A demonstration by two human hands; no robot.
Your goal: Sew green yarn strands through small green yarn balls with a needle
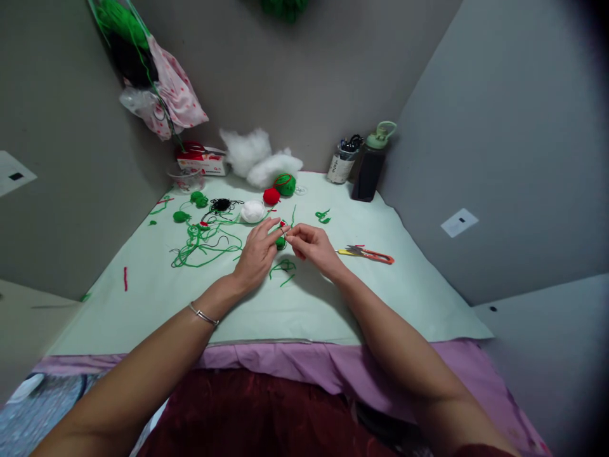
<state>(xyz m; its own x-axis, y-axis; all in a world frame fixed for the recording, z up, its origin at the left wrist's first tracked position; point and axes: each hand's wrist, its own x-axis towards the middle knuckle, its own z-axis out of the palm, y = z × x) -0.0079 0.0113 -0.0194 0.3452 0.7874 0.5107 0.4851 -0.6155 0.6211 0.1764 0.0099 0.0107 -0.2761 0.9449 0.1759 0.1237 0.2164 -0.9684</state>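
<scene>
Near the middle of the pale green table cover [295, 317], my left hand [259, 251] rests with its fingers bent around a small green and red yarn piece [280, 242]. My right hand [311, 246] is closed in a pinch just right of it, at a thin dark strand by the left fingertips. What lies between the right fingertips is too small to make out. Loose green yarn snippets [284, 266] lie just below the hands. Orange-handled snips [375, 255] and a yellow-handled tool [346, 252] lie to the right.
Behind the hands sit white [252, 211], red [271, 196] and green [285, 185] yarn balls and white stuffing [259, 157]. Tangled green yarn [204, 251] spreads left. A dark bottle [370, 171] and a pen cup [341, 164] stand at the back right.
</scene>
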